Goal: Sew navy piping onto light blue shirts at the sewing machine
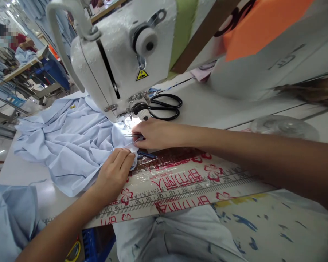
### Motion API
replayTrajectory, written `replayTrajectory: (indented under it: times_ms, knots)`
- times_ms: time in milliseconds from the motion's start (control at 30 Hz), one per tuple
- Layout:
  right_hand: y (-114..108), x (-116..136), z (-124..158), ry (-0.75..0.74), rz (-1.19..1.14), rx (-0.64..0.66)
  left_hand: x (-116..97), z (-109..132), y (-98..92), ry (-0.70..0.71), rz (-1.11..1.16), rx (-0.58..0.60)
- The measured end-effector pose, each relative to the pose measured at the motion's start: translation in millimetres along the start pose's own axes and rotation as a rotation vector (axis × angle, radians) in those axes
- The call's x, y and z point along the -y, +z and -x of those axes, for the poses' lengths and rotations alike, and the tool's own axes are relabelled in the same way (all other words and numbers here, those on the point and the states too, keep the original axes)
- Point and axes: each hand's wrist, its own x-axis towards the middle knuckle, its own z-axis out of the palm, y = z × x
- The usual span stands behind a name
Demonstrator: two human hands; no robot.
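The light-blue cloth lay in loose folds on the bench, to the left of the sewing machine, with its right end reaching the lit needle area. The person's left hand rested on the cloth near that end, palm down, fingers together and bent; its thumb was hidden, so whether it pinched the fabric could not be told. The right hand was just beside the needle area, its thumb and fingers closed on a small dark object too covered to identify.

Behind the right hand, a pair of black loop handles lay on the bench. A printed measuring scale with red lettering and flowers ran along the bench's near edge. More pale-blue fabric hung at the lower left, and a co-worker in a dark red top was at another bench well behind.
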Motion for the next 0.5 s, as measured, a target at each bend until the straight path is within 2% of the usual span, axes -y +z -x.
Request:
replayTrajectory:
  times_ms: [67,167,233,367,500]
  knots:
    - [-2.0,0.7,-0.7,0.016,0.007,0.028,0.4,0.2,1.2,0.0,0.012,-0.028]
    - [-4.3,2.5,-1.3,0.076,0.013,0.066,-0.8,0.5,-0.4,0.168,-0.079,-0.064]
    - [-2.3,3.6,-2.1,0.124,0.002,0.039,-2.1,0.8,-2.1,0.226,-0.16,-0.045]
    - [8.0,7.5,-4.8,0.153,0.009,-0.066,-3.4,1.6,-2.0,0.181,-0.253,-0.029]
    - [8.9,13.4,-8.8,0.047,-0.07,-0.062,-2.9,1.1,0.2,0.18,-0.25,-0.074]
